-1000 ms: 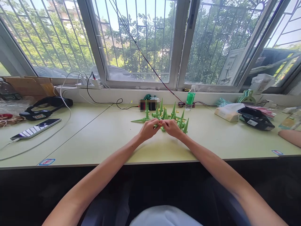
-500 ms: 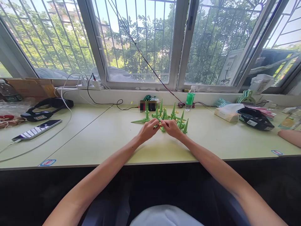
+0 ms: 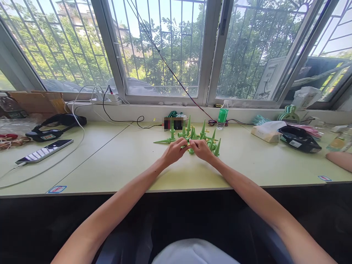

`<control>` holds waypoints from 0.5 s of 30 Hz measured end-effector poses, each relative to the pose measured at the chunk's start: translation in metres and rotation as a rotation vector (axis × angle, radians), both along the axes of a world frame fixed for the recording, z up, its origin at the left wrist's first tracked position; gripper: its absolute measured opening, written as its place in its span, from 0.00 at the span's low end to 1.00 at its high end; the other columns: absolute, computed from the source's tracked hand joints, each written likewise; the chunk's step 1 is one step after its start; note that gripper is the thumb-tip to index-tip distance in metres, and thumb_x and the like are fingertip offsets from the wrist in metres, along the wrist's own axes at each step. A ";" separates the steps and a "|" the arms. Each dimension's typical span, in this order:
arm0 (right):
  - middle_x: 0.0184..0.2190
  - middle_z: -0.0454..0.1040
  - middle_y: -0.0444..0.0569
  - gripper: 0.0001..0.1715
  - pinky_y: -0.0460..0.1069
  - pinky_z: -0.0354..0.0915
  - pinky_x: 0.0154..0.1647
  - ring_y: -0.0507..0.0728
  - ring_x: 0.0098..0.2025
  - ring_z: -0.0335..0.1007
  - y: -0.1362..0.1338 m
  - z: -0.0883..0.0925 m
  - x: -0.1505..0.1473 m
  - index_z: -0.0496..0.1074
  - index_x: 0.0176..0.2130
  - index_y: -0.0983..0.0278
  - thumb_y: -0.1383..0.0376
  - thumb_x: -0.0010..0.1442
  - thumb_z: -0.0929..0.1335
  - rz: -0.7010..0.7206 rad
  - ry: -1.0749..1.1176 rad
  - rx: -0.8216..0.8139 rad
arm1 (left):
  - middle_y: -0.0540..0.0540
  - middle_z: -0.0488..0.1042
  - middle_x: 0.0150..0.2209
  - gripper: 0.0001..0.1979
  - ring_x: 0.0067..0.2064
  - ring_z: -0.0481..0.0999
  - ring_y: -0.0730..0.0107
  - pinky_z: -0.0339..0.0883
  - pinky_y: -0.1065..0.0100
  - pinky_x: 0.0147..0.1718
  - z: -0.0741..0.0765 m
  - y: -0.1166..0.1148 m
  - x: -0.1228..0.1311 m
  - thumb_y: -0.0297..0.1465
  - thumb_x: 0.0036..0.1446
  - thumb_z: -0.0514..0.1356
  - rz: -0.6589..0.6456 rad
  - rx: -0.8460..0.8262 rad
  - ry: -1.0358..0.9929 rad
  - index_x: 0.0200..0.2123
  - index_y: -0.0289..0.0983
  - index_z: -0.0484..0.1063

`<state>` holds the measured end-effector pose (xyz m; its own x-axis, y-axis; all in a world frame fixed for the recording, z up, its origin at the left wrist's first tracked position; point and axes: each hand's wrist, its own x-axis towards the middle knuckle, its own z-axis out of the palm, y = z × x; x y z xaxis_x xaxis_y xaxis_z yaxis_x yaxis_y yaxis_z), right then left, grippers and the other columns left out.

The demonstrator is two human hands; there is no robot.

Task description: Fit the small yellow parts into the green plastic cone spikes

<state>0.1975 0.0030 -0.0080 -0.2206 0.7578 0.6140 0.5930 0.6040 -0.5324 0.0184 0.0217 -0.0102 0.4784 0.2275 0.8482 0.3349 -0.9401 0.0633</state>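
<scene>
My left hand (image 3: 175,149) is closed around a small green plastic piece with some yellow on it, which looks like a watering spike (image 3: 184,146) and is mostly covered by the fingers. Fingertips pinched, my right hand (image 3: 202,149) meets the left at this same piece. Around and behind both hands are several green watering spikes (image 3: 203,129) with yellow valves, many standing point up. One spike (image 3: 164,140) lies on its side to the left, its tip pointing left.
A water bottle (image 3: 222,115) stands behind the spikes. Farther right are a tissue pack (image 3: 265,132) and a black strapped device (image 3: 299,138); another person's arm (image 3: 339,161) rests at the edge. On the left lie a phone (image 3: 45,151), cables and a black headset (image 3: 52,128).
Both hands stay together in nearly the same place, with only a slight shift of the fingers at the green piece. The spikes on the table have not moved.
</scene>
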 end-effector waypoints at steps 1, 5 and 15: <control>0.17 0.47 0.41 0.30 0.48 0.45 0.26 0.49 0.23 0.43 0.000 0.000 0.000 0.47 0.21 0.62 0.48 0.67 0.54 -0.001 0.002 -0.002 | 0.47 0.71 0.32 0.10 0.28 0.69 0.74 0.64 0.72 0.26 0.000 0.000 0.000 0.37 0.65 0.57 -0.003 0.000 0.001 0.34 0.38 0.66; 0.17 0.47 0.41 0.31 0.48 0.45 0.25 0.49 0.22 0.42 0.001 0.000 -0.001 0.47 0.20 0.61 0.46 0.67 0.54 0.001 0.013 -0.008 | 0.48 0.70 0.32 0.11 0.27 0.67 0.75 0.62 0.72 0.25 0.000 -0.002 0.001 0.36 0.67 0.55 -0.007 -0.015 0.009 0.32 0.38 0.65; 0.12 0.56 0.42 0.36 0.47 0.52 0.24 0.50 0.19 0.53 -0.003 0.004 -0.003 0.53 0.16 0.61 0.43 0.66 0.55 0.096 0.127 -0.135 | 0.48 0.70 0.30 0.12 0.26 0.64 0.75 0.59 0.72 0.24 0.001 -0.004 0.002 0.37 0.66 0.55 -0.037 -0.062 -0.012 0.31 0.38 0.64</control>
<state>0.1948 -0.0001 -0.0044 -0.2234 0.8143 0.5357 0.4588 0.5728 -0.6793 0.0206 0.0179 -0.0091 0.4776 0.2619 0.8386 0.2985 -0.9461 0.1255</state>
